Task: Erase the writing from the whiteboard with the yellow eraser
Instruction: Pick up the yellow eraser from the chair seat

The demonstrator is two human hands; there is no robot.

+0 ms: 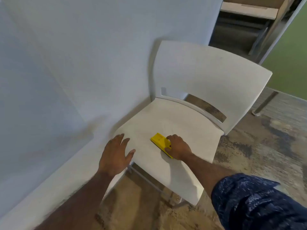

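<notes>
While the flat yellow plastic eraser (162, 145) lies on the near part of the white moulded plastic chair's seat (182, 123), the right hand (178, 147) rests on its right end, thumb and fingers wrapped round the block's edges. Whether the eraser is lifted off the seat cannot be told. To the left, the left hand (116, 155) is spread flat, fingers wide, empty, over the seat's left corner. A plain white wall (83, 55) stands left of the chair and beyond it. Mottled brown-grey carpet (265, 138) covers the floor. A dark blue patterned sleeve (257, 201) covers the right upper arm.
</notes>
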